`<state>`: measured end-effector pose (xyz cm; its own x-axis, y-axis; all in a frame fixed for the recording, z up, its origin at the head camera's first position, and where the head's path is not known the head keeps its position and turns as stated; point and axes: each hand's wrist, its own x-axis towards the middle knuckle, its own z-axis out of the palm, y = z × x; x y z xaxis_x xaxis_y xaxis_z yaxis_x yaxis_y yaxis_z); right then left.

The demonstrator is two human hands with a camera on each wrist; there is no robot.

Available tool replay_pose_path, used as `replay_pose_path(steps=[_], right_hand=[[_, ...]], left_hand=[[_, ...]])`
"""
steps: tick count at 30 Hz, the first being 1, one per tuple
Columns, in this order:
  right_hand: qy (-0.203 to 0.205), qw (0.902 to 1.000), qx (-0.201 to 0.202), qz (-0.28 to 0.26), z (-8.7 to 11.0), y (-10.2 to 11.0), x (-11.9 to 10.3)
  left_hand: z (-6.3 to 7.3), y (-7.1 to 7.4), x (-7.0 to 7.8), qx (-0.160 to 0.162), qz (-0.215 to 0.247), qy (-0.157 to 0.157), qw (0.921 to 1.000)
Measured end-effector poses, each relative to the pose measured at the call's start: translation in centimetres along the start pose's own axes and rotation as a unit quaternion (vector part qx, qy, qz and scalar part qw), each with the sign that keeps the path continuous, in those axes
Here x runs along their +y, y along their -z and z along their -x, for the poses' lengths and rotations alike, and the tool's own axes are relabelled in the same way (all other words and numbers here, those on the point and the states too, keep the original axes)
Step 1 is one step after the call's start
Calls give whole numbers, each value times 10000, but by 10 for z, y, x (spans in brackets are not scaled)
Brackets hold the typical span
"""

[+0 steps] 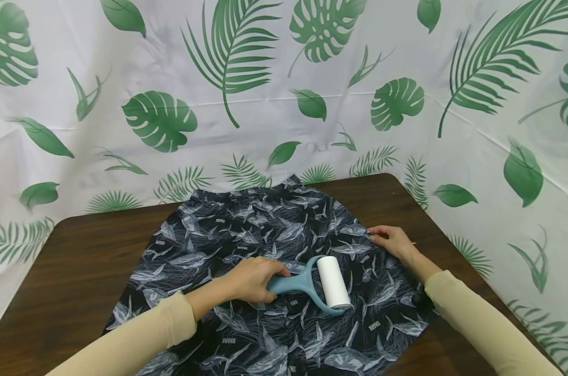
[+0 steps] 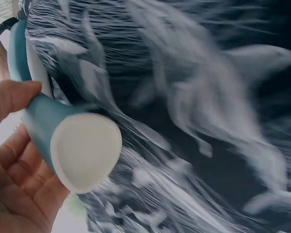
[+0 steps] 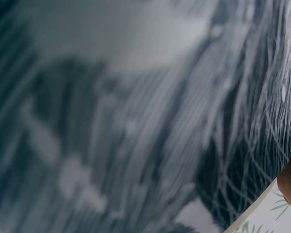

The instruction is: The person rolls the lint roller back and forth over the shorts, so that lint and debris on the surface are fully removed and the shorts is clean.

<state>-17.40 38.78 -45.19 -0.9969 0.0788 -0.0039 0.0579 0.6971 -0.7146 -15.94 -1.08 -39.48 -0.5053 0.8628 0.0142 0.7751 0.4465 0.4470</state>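
Observation:
Dark shorts (image 1: 246,224) printed with grey sharks and the word SHARK lie spread on a brown table. In the head view my left hand (image 1: 256,279) grips the blue handle of a lint roller (image 1: 333,282). The roller's white cylinder is over the middle of the shorts. The left wrist view shows the handle's pale rounded end, with the thumb and fingers of the left hand (image 2: 19,160) around it. At the right side edge of the shorts, my right hand (image 1: 394,243) pinches the fabric. Blurred shark-print cloth (image 3: 136,121) fills most of the right wrist view.
Bare brown tabletop (image 1: 77,261) shows left of the shorts, with a narrower strip along the right. A white cloth backdrop (image 1: 340,109) with green leaves stands behind the table and along its right side.

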Motion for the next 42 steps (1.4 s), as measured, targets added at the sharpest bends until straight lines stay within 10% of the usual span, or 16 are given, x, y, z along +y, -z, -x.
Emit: replay_pose_path(steps=[22, 42], right_hand=[[-63, 9997, -222, -48, -3, -2, 6], [-139, 9987, -462, -142, -2, 4, 3]], left_hand=[[-91, -27, 48, 339, -454, 635, 9964], [-104, -47, 62, 463, -270, 744, 9958]])
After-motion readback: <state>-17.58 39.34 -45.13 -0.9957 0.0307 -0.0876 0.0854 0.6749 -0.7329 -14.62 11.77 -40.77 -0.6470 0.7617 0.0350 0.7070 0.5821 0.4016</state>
